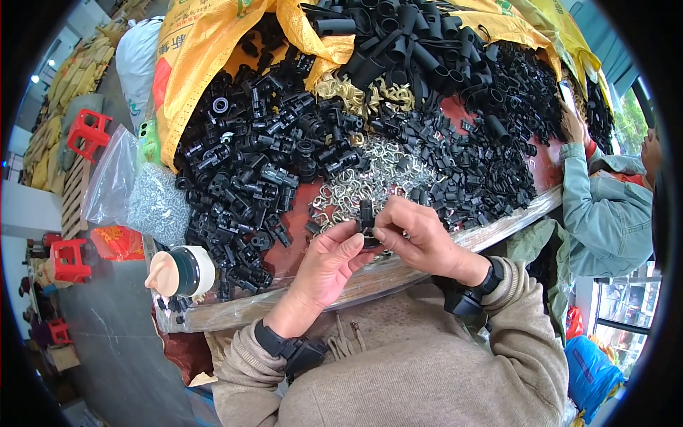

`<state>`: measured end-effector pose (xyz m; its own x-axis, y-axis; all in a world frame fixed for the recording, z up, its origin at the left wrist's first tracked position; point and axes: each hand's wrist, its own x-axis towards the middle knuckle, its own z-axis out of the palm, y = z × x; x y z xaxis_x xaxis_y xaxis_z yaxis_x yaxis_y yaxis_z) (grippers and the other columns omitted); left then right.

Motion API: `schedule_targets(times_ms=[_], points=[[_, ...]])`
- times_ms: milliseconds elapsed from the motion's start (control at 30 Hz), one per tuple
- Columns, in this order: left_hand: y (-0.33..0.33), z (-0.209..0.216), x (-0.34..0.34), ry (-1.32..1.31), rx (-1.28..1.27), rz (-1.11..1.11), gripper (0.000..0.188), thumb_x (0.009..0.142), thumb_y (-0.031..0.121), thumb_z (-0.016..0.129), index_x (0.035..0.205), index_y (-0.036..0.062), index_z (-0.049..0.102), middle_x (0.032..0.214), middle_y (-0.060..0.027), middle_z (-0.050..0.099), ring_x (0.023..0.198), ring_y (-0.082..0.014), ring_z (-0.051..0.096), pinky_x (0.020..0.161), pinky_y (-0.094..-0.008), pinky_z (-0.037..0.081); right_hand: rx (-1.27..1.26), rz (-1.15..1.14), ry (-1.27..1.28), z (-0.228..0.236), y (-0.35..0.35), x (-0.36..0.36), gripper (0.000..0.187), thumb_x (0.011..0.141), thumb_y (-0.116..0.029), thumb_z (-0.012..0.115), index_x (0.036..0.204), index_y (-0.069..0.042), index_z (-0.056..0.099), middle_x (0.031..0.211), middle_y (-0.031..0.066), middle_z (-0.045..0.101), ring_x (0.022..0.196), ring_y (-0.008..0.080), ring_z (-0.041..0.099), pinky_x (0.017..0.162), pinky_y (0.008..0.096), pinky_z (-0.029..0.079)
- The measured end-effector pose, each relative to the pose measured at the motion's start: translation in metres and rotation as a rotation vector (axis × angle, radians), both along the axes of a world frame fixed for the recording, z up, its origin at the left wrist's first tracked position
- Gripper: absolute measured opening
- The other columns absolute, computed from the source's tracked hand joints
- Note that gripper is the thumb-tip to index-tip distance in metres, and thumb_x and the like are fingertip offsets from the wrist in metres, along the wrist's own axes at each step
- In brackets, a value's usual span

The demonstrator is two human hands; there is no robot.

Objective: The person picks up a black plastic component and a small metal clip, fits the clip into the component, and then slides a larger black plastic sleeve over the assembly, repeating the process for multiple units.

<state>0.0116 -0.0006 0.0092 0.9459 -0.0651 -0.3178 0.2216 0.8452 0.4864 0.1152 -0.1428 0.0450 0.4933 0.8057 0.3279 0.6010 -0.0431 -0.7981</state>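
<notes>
Near the table's front edge, my left hand (326,265) is closed on a small black plastic fitting (366,215), held upright between thumb and fingers. My right hand (421,238) meets it from the right, thumb and forefinger pinched against the same fitting; whether a smaller piece sits in that pinch is hidden. Just beyond my hands lies a heap of small silvery metal clips (370,171). A large pile of similar black plastic fittings (245,164) spreads to the left, and small black clip-like parts (455,164) lie to the right.
Black tubes (405,43) and brass-coloured pieces (363,94) lie at the back beside a yellow woven sack (206,43). On the left stand a bag of screws (158,203) and a cream-and-green cup (186,272). A person in a light-blue jacket (605,213) sits at right, holding a phone.
</notes>
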Motion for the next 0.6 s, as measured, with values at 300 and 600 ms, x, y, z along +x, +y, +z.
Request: schedule_targets(times_ms=[300, 600], points=[[-0.001, 0.002, -0.002, 0.045, 0.096, -0.032, 0.023, 0.082, 0.010, 0.056, 0.102, 0.0004, 0.055, 0.094, -0.0065, 0.060, 0.082, -0.0160, 0.060, 0.071, -0.0220, 0.049, -0.101, 0.012, -0.267, -0.002, -0.002, -0.003, 0.009, 0.073, -0.003, 0.057, 0.076, -0.004, 0.048, 0.069, 0.0086, 0.046, 0.060, 0.0263, 0.051, 0.050, 0.0328, 0.041], [0.006, -0.002, -0.002, 0.094, 0.052, -0.062, 0.022, 0.080, 0.005, 0.054, 0.101, -0.0014, 0.054, 0.092, -0.0111, 0.060, 0.080, -0.0206, 0.061, 0.069, -0.0239, 0.051, -0.100, 0.093, 0.221, -0.016, -0.004, 0.002, 0.014, 0.072, -0.006, 0.061, 0.075, -0.003, 0.048, 0.067, 0.0069, 0.048, 0.059, 0.0192, 0.052, 0.050, 0.0283, 0.042]])
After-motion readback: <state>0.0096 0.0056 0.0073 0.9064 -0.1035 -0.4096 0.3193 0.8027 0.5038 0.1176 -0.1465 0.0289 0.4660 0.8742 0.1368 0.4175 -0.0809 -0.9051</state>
